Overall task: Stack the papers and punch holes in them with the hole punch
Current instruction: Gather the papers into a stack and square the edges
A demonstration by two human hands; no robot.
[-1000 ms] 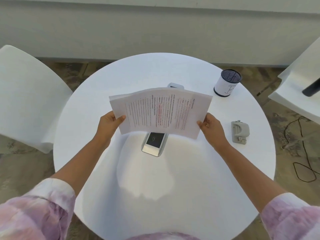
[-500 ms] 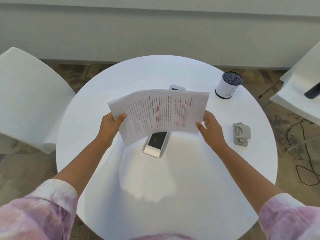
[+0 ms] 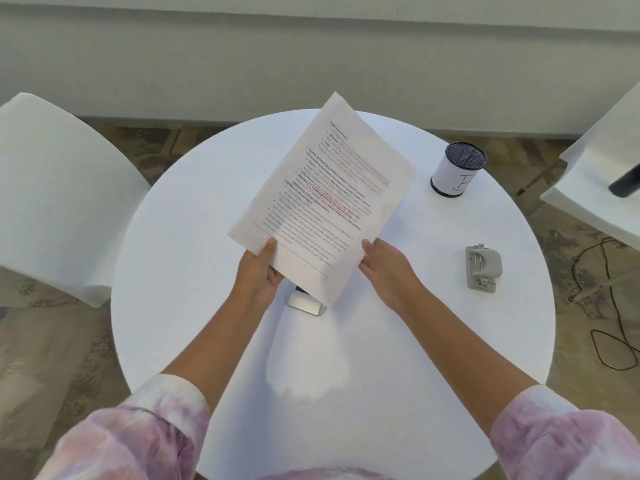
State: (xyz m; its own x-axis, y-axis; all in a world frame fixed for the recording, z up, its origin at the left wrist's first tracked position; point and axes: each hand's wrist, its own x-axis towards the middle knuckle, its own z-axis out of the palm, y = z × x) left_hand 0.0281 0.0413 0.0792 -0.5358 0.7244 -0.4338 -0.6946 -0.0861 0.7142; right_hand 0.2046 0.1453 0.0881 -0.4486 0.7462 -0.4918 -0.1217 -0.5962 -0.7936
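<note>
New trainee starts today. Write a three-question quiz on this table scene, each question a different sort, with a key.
1. True or false: the hole punch lies on the table, untouched.
2. The papers are: A) flat on the table B) lifted off it C) in the punch.
3. Which hand is nearer the cup?

Key: 1 true. 2 B: the left hand grips the papers' lower edge. 3 the right hand.

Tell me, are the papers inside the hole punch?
No, the hole punch sits alone on the table, apart from the papers held up by both hands.
</note>
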